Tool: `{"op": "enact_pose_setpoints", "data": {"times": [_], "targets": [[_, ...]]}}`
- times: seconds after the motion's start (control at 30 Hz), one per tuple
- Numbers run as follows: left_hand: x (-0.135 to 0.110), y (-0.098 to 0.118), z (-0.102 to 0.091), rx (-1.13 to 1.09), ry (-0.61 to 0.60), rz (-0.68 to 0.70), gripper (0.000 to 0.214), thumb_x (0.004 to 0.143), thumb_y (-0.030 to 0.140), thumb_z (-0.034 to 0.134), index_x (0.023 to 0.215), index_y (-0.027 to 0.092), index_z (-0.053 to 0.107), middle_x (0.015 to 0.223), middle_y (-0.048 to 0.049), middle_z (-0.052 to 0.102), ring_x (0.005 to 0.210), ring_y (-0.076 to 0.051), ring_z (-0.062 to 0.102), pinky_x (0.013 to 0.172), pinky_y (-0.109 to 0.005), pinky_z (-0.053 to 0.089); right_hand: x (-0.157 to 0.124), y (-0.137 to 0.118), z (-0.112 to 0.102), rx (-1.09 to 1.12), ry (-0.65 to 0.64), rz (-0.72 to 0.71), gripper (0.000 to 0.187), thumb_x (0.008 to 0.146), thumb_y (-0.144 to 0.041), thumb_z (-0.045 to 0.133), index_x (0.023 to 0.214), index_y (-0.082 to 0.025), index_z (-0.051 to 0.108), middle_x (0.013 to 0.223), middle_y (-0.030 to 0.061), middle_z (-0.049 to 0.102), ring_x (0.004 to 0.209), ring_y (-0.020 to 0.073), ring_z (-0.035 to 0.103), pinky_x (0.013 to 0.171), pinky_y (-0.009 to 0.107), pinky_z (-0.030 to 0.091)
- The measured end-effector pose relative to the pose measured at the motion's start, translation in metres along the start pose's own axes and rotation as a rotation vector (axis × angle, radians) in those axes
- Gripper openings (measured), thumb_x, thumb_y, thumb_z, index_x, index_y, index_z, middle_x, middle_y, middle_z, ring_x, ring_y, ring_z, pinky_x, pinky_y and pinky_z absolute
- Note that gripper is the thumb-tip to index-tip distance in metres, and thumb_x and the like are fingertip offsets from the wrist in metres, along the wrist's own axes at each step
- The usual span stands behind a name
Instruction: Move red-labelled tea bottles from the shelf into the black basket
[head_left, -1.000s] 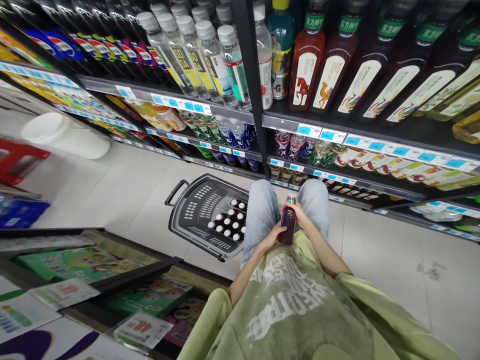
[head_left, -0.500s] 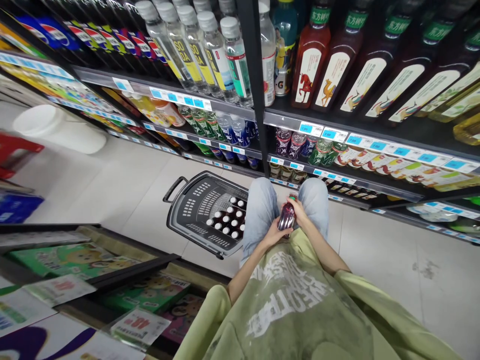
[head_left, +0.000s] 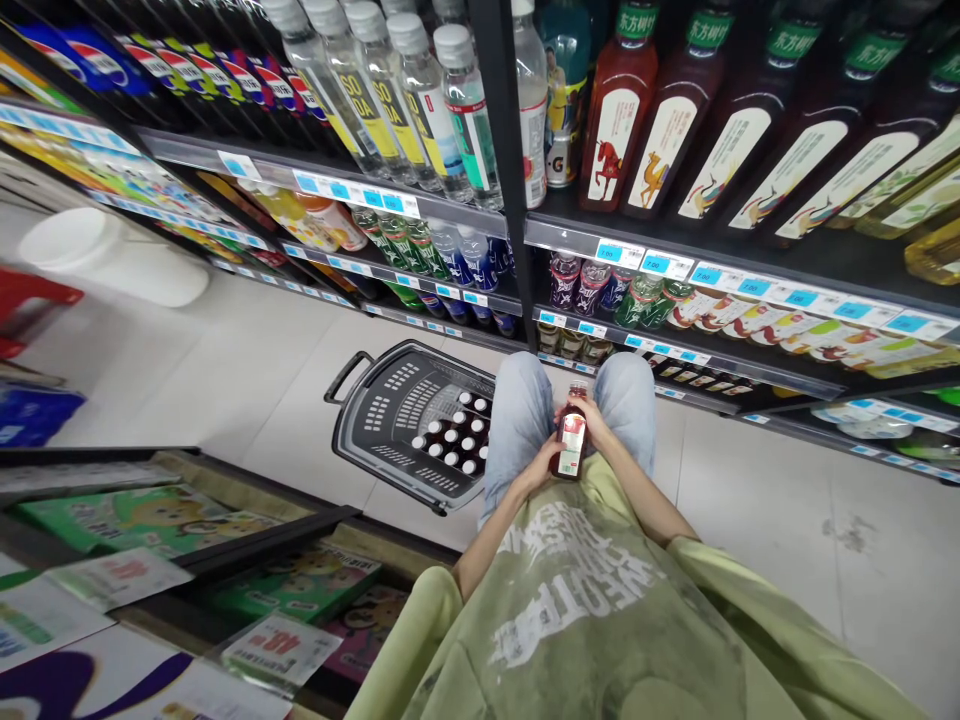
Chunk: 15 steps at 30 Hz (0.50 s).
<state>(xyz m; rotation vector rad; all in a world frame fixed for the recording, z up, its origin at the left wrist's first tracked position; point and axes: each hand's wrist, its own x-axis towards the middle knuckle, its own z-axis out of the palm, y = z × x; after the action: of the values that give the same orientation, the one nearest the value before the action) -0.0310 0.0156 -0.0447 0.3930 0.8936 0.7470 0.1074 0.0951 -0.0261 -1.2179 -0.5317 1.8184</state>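
Note:
A dark red drink bottle (head_left: 571, 446) is held between my knees, its white-and-red label facing up toward me and its clear cap end pointing at the shelves. My left hand (head_left: 541, 462) is closed around the lower left side of the bottle. Near the bottle's neck, my right hand (head_left: 592, 418) grips it from the right, with fingers wrapped over the upper part. To the left of my knees, a grey plastic shopping basket (head_left: 386, 407) sits on the floor and holds several dark bottles with white caps (head_left: 451, 436).
Black drink shelves (head_left: 570, 232) with price tags run across the front, bearing soda water bottles (head_left: 401, 105) and tall tea bottles (head_left: 619, 120). Behind on the left stands a display rack (head_left: 270, 535) with green boxes. A white bin (head_left: 112, 258) lies at far left on the tiled floor (head_left: 247, 350).
The bottle has been turned in my hands, so its label now shows where the plain dark side showed before. Both hands have shifted slightly around it.

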Motion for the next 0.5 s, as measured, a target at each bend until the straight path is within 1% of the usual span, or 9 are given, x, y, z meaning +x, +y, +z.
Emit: {"op": "enact_pose_setpoints", "data": {"times": [0.1,0.17,0.27,0.33,0.5], "targets": [[0.0014,0.0017,0.0045,0.004,0.045,-0.011,0.066,0.071,0.051,0.082,0.126,0.017,0.068,0.118,-0.0094,0.078,0.116,-0.029,0.069,0.105,-0.039,0.051,0.0014,0.0014,-0.0003,-0.003,0.012,0.008,0.038,0.064,-0.049,0.082,0.077,-0.023,0.058,0.069,0.0051,0.074,0.059,0.0233,0.072,0.053,0.032,0.057],[0.0023,0.0023,0.0066,-0.019,0.066,-0.030,0.065,0.076,0.057,0.082,0.124,0.016,0.070,0.120,-0.0102,0.078,0.118,-0.028,0.069,0.108,-0.040,0.050,0.0019,0.0017,-0.0004,-0.009,0.018,0.008,0.037,0.064,-0.049,0.082,0.076,-0.023,0.058,0.068,0.0054,0.074,0.058,0.0232,0.071,0.053,0.031,0.057],[0.0028,0.0026,0.0081,-0.057,0.057,-0.046,0.066,0.080,0.065,0.079,0.123,0.015,0.072,0.123,-0.0111,0.077,0.120,-0.028,0.069,0.111,-0.041,0.049,0.0023,0.0020,-0.0004,-0.018,0.026,0.003,0.036,0.064,-0.048,0.081,0.076,-0.022,0.059,0.068,0.0056,0.074,0.058,0.0226,0.071,0.054,0.030,0.057],[0.0026,0.0028,0.0084,-0.066,0.046,-0.038,0.068,0.081,0.067,0.079,0.124,0.015,0.072,0.125,-0.0114,0.077,0.121,-0.028,0.069,0.112,-0.041,0.049,0.0024,0.0023,-0.0002,-0.023,0.030,-0.001,0.035,0.065,-0.048,0.081,0.075,-0.021,0.060,0.068,0.0060,0.074,0.058,0.0225,0.071,0.054,0.030,0.057],[0.0024,0.0023,0.0084,-0.050,0.063,-0.018,0.070,0.080,0.068,0.080,0.124,0.014,0.073,0.122,-0.0123,0.078,0.121,-0.029,0.069,0.112,-0.041,0.049,0.0025,0.0023,0.0006,-0.034,0.045,-0.008,0.032,0.066,-0.047,0.079,0.074,-0.021,0.062,0.068,0.0071,0.074,0.057,0.0222,0.071,0.052,0.030,0.056]]}}
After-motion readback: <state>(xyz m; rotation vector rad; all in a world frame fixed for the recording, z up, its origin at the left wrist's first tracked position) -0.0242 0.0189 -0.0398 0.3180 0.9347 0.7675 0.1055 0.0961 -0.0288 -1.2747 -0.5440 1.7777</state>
